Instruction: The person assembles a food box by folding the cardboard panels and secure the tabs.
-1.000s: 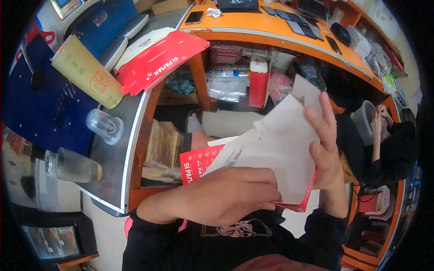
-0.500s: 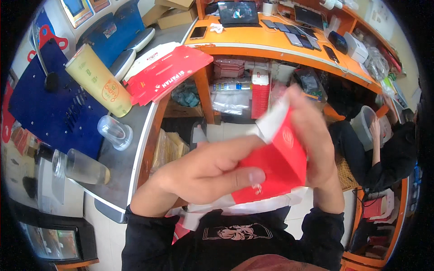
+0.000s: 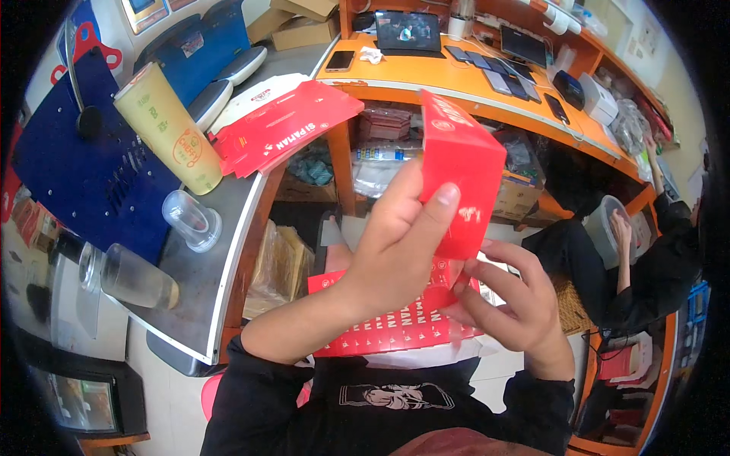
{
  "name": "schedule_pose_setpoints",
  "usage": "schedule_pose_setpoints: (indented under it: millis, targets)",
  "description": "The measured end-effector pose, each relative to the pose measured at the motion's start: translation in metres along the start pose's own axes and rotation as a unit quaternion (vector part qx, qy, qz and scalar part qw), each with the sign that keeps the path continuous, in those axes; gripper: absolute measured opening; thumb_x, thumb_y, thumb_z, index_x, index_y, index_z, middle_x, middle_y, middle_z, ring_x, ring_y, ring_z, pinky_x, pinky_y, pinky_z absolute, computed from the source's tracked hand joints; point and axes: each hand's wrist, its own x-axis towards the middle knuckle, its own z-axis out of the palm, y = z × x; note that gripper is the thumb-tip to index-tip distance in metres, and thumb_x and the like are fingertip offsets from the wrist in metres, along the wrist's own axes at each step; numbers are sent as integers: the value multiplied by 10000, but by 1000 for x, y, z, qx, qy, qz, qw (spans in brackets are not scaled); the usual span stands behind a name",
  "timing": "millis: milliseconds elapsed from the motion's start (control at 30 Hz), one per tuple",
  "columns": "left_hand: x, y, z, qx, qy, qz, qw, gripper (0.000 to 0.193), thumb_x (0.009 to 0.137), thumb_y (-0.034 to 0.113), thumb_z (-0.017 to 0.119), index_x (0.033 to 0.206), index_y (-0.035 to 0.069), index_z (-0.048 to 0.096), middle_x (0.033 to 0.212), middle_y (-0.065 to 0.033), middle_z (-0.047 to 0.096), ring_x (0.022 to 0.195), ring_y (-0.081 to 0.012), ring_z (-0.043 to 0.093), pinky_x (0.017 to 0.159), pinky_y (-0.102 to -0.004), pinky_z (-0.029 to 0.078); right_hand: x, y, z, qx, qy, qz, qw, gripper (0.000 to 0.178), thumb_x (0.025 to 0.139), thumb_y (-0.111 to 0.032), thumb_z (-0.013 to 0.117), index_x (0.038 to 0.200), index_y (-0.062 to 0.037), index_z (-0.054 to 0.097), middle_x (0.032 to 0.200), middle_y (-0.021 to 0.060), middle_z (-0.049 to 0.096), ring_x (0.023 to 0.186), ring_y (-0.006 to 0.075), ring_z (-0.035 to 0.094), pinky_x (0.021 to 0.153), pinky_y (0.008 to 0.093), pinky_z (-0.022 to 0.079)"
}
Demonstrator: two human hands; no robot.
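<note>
Step in hand: you were forming a flat red carton into a box; I judged it about half shaped, the far end squared, the near end not yet closed.
Left hand: your left hand [image 3: 399, 254] grasped the red box [image 3: 458, 178] from the left, thumb laid up its near face, fingers hidden behind it.
Right hand: your right hand [image 3: 517, 304] pinched the box's lower near edge, fingertips [image 3: 465, 283] curled on the flap.
Where the box was: held upright and tilted in mid-air at the centre, above the stack of flat red cartons [image 3: 403, 327] on your lap; not touching the grey counter [image 3: 205, 281] at left.
Next move, as I judged: the bottom flaps needed folding in and tucking; your left hand had to keep the walls square while your right pressed.
Counts: one box in hand; one lap stack, sheets too close to count; one further pile of flat cartons [image 3: 285, 125] far left; one tall yellow cup [image 3: 169, 125]; two clear plastic cups [image 3: 190, 220] [image 3: 133, 277].
Other person: one seated at far right [image 3: 646, 266]; their hands were apart from yours.
</note>
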Motion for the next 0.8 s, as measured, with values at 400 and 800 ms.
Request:
schedule_pose_setpoints:
  millis: [400, 800]
  targets:
    - [-15, -24, -6, 45, -57, 13, 997, 286, 1036, 42, 548, 1311, -33, 533, 1171, -68, 645, 1078, -124, 620, 919, -296, 522, 16, 7, 8, -134, 84, 20, 987, 215, 696, -91, 848, 863, -12, 738, 941, 105, 718, 924, 295, 690, 672, 394, 555]
    - [-17, -27, -11, -18, -60, -42, 997, 302, 1049, 65, 545, 1341, -6, 519, 1222, -66, 649, 1119, -115, 610, 949, -296, 502, -7, -8, 12, -41, 53, -17, 998, 120, 673, -60, 794, 757, -56, 708, 896, 41, 670, 920, 245, 677, 839, 415, 562]
